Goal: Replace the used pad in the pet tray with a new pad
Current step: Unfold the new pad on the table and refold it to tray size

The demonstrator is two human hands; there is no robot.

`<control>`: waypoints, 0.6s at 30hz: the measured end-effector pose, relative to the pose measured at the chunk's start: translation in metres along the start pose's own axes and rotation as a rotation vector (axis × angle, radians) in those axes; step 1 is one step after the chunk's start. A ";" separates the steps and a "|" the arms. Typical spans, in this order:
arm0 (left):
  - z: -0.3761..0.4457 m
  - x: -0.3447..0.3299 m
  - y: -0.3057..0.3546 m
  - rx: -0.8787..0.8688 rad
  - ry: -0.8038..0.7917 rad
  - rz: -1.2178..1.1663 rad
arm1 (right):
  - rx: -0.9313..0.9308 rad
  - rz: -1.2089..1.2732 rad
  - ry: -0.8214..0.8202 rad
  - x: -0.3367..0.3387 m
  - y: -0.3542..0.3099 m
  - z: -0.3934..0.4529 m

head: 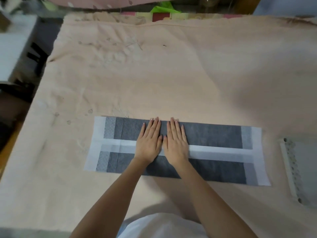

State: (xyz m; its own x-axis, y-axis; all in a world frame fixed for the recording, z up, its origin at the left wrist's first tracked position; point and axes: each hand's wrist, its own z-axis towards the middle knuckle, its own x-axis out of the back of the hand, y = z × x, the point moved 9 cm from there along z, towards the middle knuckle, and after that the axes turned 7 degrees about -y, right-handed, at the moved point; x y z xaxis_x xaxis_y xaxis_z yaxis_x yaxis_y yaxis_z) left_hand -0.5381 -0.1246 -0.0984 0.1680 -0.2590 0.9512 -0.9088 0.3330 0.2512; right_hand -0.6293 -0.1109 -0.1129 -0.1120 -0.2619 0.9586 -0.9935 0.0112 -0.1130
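Observation:
A grey pad point(214, 140) with white borders lies folded into a long strip on the peach cloth, its two long sides folded in toward a white middle band. My left hand point(150, 141) and my right hand point(175, 141) lie flat side by side on the pad's middle, fingers straight and pointing away from me, pressing it down. At the right edge of the view sits the pet tray point(289, 169), white-rimmed with a grid surface, only partly visible.
The peach cloth point(154, 74) covers the whole work surface, with some stray hairs and faint marks on it. White furniture point(15, 48) stands at the left. Patterned fabric and a green item point(163, 7) lie beyond the far edge.

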 end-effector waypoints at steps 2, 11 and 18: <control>0.000 0.000 -0.001 -0.011 -0.009 -0.011 | 0.002 -0.021 0.015 0.000 -0.001 -0.001; -0.012 0.013 -0.055 -0.024 0.007 -0.010 | 0.032 0.050 0.068 0.012 -0.005 -0.006; -0.024 0.022 -0.141 0.177 0.011 -0.007 | 0.030 0.072 0.071 0.014 -0.007 -0.007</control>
State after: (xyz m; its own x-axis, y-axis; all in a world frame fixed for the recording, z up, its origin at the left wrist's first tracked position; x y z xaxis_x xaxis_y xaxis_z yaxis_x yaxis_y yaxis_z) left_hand -0.3968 -0.1561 -0.1086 0.1782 -0.2505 0.9516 -0.9604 0.1664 0.2237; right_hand -0.6245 -0.1079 -0.0968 -0.1853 -0.1925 0.9636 -0.9819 -0.0016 -0.1892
